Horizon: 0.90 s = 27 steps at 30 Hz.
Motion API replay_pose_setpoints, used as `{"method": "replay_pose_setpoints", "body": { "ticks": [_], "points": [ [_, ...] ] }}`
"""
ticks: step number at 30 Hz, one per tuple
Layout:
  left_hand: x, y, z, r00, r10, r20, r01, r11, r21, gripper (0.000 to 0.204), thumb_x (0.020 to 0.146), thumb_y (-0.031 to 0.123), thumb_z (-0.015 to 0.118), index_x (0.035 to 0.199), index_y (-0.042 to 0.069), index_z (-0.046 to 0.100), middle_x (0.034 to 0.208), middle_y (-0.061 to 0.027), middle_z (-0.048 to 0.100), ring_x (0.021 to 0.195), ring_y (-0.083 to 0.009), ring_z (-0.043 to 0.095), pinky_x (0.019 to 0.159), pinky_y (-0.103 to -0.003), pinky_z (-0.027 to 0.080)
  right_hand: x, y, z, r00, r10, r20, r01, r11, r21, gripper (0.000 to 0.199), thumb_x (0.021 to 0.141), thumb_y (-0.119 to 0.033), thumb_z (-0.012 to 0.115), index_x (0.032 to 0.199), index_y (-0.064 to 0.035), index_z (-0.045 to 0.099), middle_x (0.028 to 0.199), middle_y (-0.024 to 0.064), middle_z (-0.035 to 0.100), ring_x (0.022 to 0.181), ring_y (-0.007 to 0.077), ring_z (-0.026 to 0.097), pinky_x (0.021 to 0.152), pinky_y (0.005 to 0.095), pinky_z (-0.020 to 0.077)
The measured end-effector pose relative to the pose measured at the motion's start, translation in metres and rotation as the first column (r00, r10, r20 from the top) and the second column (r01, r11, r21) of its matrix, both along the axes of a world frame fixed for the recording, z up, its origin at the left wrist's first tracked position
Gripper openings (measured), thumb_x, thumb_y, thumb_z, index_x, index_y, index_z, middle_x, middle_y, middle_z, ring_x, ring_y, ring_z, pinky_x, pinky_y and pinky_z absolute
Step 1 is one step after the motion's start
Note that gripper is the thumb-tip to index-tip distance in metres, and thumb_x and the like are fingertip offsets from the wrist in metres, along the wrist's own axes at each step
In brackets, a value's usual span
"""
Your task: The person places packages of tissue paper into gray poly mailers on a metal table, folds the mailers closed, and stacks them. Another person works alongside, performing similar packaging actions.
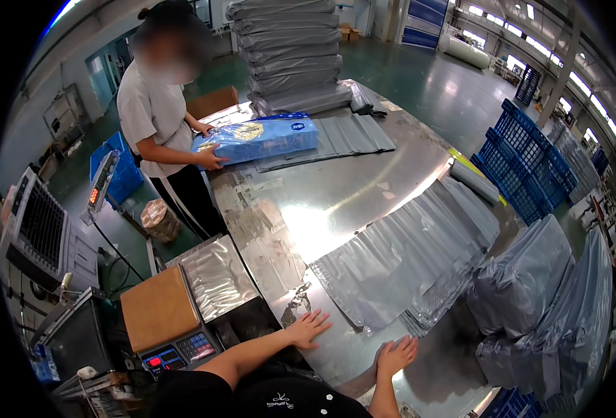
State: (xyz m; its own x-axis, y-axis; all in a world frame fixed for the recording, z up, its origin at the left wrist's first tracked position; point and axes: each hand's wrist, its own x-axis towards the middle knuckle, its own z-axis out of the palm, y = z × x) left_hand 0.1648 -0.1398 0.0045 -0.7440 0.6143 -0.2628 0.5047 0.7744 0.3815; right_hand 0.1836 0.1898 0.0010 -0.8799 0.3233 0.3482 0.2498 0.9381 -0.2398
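Observation:
My left hand lies at the near edge of the metal table, fingers spread and nothing in them. To its right, my right hand is also open, its fingers stretched out just in front of the stack of grey plastic bags. These bags are flat and wrinkled, fanned out at the near right corner of the stack. Neither hand appears to grip anything.
Across the table a person holds a blue printed package beside more grey bags. Tall wrapped bundles rise behind. A scale stands left, grey bundles and blue crates right.

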Motion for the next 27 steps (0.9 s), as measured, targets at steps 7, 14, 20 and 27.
{"method": "replay_pose_setpoints", "body": {
  "ticks": [7, 14, 20, 27],
  "points": [
    [0.0016, -0.0006, -0.0058, 1.000, 0.010, -0.018, -0.010, 1.000, 0.026, 0.095, 0.078, 0.044, 0.069, 0.154, 0.018, 0.017, 0.161, -0.0139, 0.006, 0.147, -0.0388, 0.008, 0.116, -0.052, 0.015, -0.0003, -0.0004, -0.0010, 1.000, -0.002, -0.007, 0.002, 1.000, 0.022, 0.057, 0.084, -0.028, 0.057, 0.133, -0.0002, 0.047, 0.145, 0.0231, 0.038, 0.133, 0.0392, 0.037, 0.111, 0.0506, 0.0262],
    [0.0016, -0.0009, -0.0056, 1.000, 0.019, -0.004, -0.019, 0.999, 0.039, 0.095, 0.078, 0.043, 0.069, 0.154, 0.019, 0.017, 0.162, -0.0136, 0.006, 0.147, -0.0387, 0.007, 0.117, -0.052, 0.014, -0.0012, -0.0027, 0.0049, 1.000, 0.002, 0.005, -0.002, 1.000, 0.000, 0.057, 0.085, -0.028, 0.057, 0.133, -0.0001, 0.047, 0.145, 0.0234, 0.038, 0.133, 0.0396, 0.036, 0.110, 0.0516, 0.0269],
    [0.0018, -0.0013, -0.0047, 1.000, 0.022, -0.009, -0.022, 0.999, 0.048, 0.095, 0.079, 0.044, 0.068, 0.154, 0.019, 0.017, 0.162, -0.0131, 0.006, 0.148, -0.0386, 0.007, 0.117, -0.052, 0.014, -0.0018, -0.0016, 0.0030, 1.000, 0.005, 0.004, -0.005, 1.000, 0.000, 0.057, 0.085, -0.028, 0.057, 0.133, 0.0003, 0.047, 0.145, 0.0235, 0.038, 0.134, 0.0395, 0.036, 0.111, 0.0513, 0.0263],
    [0.0005, -0.0009, 0.0007, 1.000, 0.019, 0.006, -0.019, 0.999, 0.049, 0.091, 0.081, 0.044, 0.065, 0.154, 0.019, 0.017, 0.162, -0.0134, 0.006, 0.147, -0.0395, 0.007, 0.116, -0.053, 0.014, -0.0031, -0.0011, 0.0009, 1.000, -0.008, 0.015, 0.008, 1.000, 0.003, 0.057, 0.086, -0.028, 0.057, 0.134, -0.0002, 0.046, 0.146, 0.0227, 0.037, 0.134, 0.0394, 0.036, 0.111, 0.0510, 0.0255]
  ]
}}
